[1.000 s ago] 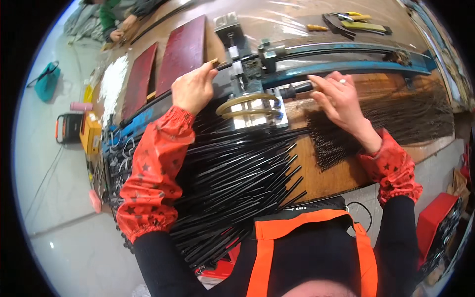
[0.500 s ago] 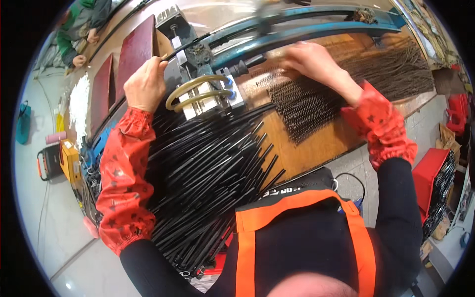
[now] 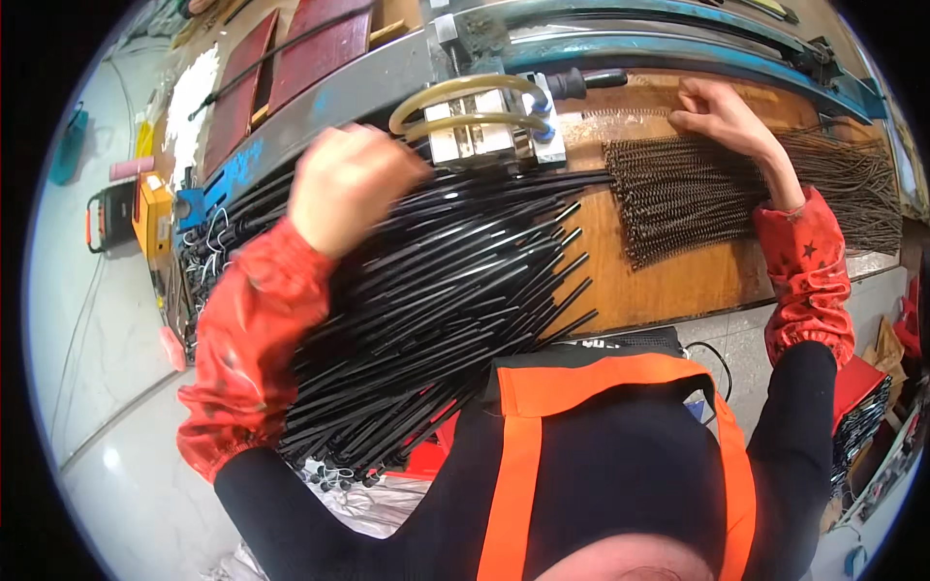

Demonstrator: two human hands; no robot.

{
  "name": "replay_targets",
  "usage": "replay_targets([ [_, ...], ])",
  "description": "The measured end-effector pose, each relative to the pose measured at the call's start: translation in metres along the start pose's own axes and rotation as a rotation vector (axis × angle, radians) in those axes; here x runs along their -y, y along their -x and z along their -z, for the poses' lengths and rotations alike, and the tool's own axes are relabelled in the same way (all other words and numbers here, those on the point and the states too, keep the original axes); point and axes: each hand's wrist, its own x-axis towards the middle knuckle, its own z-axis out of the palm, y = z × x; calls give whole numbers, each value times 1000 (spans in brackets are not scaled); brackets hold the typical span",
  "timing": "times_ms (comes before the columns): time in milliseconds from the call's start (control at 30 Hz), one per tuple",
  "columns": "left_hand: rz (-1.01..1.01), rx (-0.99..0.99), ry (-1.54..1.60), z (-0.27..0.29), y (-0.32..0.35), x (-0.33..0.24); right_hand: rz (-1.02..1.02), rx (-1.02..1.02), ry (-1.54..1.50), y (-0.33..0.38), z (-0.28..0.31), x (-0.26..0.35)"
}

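My left hand, blurred by motion, is over a large heap of glossy black rods, just left of a metal clamp block with two yellowish hoses. Its fingers are too smeared to read. On the right, my right hand has its fingers curled closed at the end of a thin coil spring. This spring stretches leftward above a pile of dark brown coil springs. Another black rod is seen across the maroon boards at the upper left.
Behind the clamp block runs a long blue rail. A black-handled part sticks out from the block. White bits lie at the far left, near a yellow box. A red bin stands at the lower right.
The view has shifted. My left hand has let go of the black rod, which is now over the maroon boards, and has moved down toward the heap. My right hand has moved right, away from the clamp block.
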Motion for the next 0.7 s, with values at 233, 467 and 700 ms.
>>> replay_targets([
  [233,118,342,-7,-31,-3,-64,379,-257,175,-3,-37,49],
  [467,120,257,-13,-33,-3,-61,382,-15,398,-8,-23,61],
  [700,182,227,90,-11,5,-72,386,86,253,-13,-23,68],
])
